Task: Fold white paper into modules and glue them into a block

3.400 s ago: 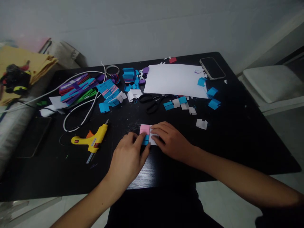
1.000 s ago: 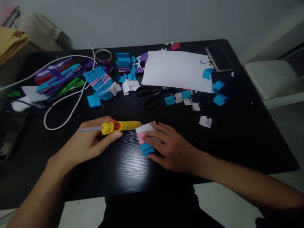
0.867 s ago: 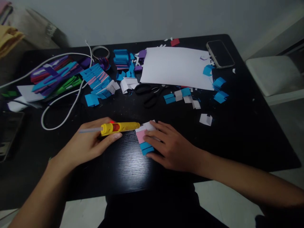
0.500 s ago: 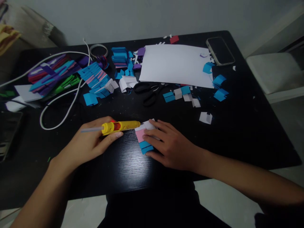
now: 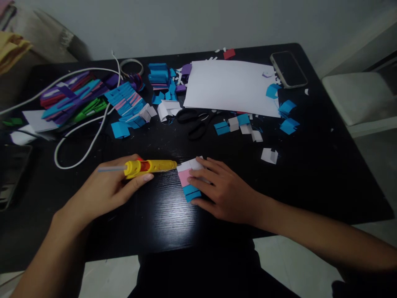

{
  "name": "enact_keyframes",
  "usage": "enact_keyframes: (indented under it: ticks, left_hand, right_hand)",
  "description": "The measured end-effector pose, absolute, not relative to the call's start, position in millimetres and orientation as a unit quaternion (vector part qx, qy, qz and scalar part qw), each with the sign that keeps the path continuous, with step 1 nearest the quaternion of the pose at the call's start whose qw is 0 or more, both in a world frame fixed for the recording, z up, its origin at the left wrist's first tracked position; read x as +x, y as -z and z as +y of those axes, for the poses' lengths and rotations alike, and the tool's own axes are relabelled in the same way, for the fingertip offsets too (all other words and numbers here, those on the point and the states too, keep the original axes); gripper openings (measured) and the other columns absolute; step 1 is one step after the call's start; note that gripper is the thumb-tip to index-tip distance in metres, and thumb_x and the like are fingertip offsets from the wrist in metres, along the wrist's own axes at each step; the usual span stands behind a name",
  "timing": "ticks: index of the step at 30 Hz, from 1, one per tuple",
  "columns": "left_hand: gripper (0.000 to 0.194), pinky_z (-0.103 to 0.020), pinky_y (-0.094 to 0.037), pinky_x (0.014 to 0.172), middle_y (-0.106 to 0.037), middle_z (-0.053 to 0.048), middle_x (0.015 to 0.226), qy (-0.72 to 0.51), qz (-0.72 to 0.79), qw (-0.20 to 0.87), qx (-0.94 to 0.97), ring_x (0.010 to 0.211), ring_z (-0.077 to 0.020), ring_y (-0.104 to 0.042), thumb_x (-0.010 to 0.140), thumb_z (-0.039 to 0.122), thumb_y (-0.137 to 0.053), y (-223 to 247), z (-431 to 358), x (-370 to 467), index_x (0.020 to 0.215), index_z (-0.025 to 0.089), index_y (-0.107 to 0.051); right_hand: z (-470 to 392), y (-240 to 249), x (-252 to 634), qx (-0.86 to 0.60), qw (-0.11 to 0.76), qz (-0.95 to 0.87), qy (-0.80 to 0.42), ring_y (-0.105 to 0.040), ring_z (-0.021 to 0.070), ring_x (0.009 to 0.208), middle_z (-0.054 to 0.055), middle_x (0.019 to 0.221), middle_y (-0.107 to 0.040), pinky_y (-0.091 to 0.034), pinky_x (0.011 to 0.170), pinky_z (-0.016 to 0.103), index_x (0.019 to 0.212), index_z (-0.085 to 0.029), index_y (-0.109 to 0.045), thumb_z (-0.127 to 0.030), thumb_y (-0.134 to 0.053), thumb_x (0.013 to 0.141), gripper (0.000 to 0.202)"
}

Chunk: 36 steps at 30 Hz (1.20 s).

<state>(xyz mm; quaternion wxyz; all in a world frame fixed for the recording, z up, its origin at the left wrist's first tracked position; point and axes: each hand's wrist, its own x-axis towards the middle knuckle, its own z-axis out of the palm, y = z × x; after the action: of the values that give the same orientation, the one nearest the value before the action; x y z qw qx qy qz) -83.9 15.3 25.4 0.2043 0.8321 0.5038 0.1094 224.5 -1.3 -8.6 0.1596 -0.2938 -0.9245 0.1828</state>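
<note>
My left hand (image 5: 108, 188) is wrapped around a yellow glue gun (image 5: 151, 166) with a clear glue stick out of its back end. The gun's nozzle points right, at the white top left corner of a folded paper piece (image 5: 185, 177) in white, pink and blue. Whether the tip touches the paper I cannot tell. My right hand (image 5: 225, 190) holds this piece against the table, fingers spread over its right part and thumb at its near edge. That covered part is hidden.
Black scissors (image 5: 198, 124) lie beyond my hands, beside small folded papers (image 5: 245, 125). White sheets (image 5: 229, 87) and a phone (image 5: 288, 69) lie farther back. At left, a white cable (image 5: 76, 166) loops near bundles of coloured paper strips (image 5: 71, 97).
My left hand has drawn the glue gun slightly to the left, so its nozzle has moved back from over the white paper to its corner. My right hand stays on the piece.
</note>
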Motion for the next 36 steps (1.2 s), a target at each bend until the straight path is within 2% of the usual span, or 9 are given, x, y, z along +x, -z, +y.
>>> enact_keyframes:
  ticks: [7, 12, 18, 22, 25, 28, 32, 36]
  left_hand:
    - [0.038, -0.029, -0.051, 0.064, -0.071, -0.002, 0.084, -0.124, 0.488, 0.215, 0.837, 0.068, -0.0184, -0.065, 0.100, 0.053, -0.053, -28, 17, -89, 0.082, 0.023, -0.068]
    - [0.036, -0.025, -0.047, 0.053, -0.070, -0.001, 0.074, -0.121, 0.506, 0.263, 0.812, 0.057, -0.0144, -0.060, 0.098, 0.049, -0.056, -31, 17, -91, 0.079, 0.021, -0.068]
    - [0.035, -0.023, -0.049, 0.046, -0.076, -0.001, 0.080, -0.155, 0.541, 0.274, 0.780, 0.056, -0.0156, -0.065, 0.093, 0.055, -0.061, -24, 14, -104, 0.089, 0.024, -0.075]
    - [0.036, -0.025, -0.056, 0.054, -0.079, -0.002, 0.087, -0.185, 0.569, 0.278, 0.752, 0.066, -0.0196, -0.072, 0.090, 0.055, -0.065, -21, 13, -109, 0.098, 0.023, -0.078]
    - [0.034, -0.026, -0.059, 0.062, -0.079, -0.003, 0.092, -0.206, 0.563, 0.280, 0.750, 0.073, -0.0203, -0.074, 0.090, 0.052, -0.067, -19, 13, -107, 0.100, 0.022, -0.078]
    - [0.030, -0.025, -0.058, 0.062, -0.078, -0.002, 0.091, -0.214, 0.553, 0.270, 0.759, 0.071, -0.0184, -0.072, 0.090, 0.048, -0.068, -18, 13, -104, 0.100, 0.022, -0.077]
    - [0.028, -0.025, -0.057, 0.062, -0.077, -0.003, 0.094, -0.219, 0.544, 0.264, 0.766, 0.072, -0.0174, -0.070, 0.091, 0.047, -0.067, -18, 14, -102, 0.098, 0.021, -0.077]
    - [0.027, -0.025, -0.056, 0.062, -0.076, -0.003, 0.094, -0.225, 0.531, 0.254, 0.777, 0.073, -0.0176, -0.069, 0.092, 0.046, -0.067, -19, 14, -101, 0.094, 0.021, -0.077]
  right_hand:
    - [-1, 9, 225, -0.292, 0.166, -0.924, -0.186, -0.050, 0.0378, 0.143, 0.017, 0.135, -0.068, -0.045, 0.116, 0.060, 0.130, -0.010, -0.066, -0.035, -0.064, 0.100, 0.039]
    - [0, 9, 226, -0.292, 0.172, -0.921, -0.191, -0.049, 0.0386, 0.143, 0.017, 0.134, -0.067, -0.045, 0.116, 0.059, 0.130, -0.010, -0.065, -0.036, -0.066, 0.098, 0.041]
    - [0, 5, 224, -0.315, 0.174, -0.909, -0.212, -0.051, 0.0392, 0.140, 0.022, 0.128, -0.065, -0.047, 0.113, 0.059, 0.145, -0.005, -0.053, -0.043, -0.075, 0.091, 0.070]
    - [0, 4, 222, -0.327, 0.191, -0.895, -0.237, -0.053, 0.0395, 0.132, 0.023, 0.126, -0.063, -0.050, 0.108, 0.060, 0.144, -0.003, -0.054, -0.056, -0.073, 0.089, 0.080]
    - [0, 4, 221, -0.335, 0.186, -0.891, -0.245, -0.054, 0.0373, 0.125, 0.024, 0.128, -0.060, -0.052, 0.104, 0.059, 0.142, -0.004, -0.055, -0.049, -0.069, 0.093, 0.068]
    - [0, 3, 220, -0.340, 0.170, -0.891, -0.247, -0.053, 0.0363, 0.124, 0.023, 0.128, -0.058, -0.051, 0.103, 0.059, 0.138, -0.006, -0.057, -0.037, -0.069, 0.093, 0.055]
    - [-1, 2, 220, -0.342, 0.185, -0.881, -0.270, -0.053, 0.0333, 0.123, 0.019, 0.127, -0.059, -0.050, 0.106, 0.054, 0.127, -0.009, -0.060, -0.031, -0.073, 0.091, 0.044]
    - [-2, 5, 220, -0.321, 0.232, -0.874, -0.284, -0.057, 0.0279, 0.119, 0.011, 0.111, -0.068, -0.045, 0.111, 0.049, 0.111, -0.012, -0.062, -0.020, -0.073, 0.092, 0.024]
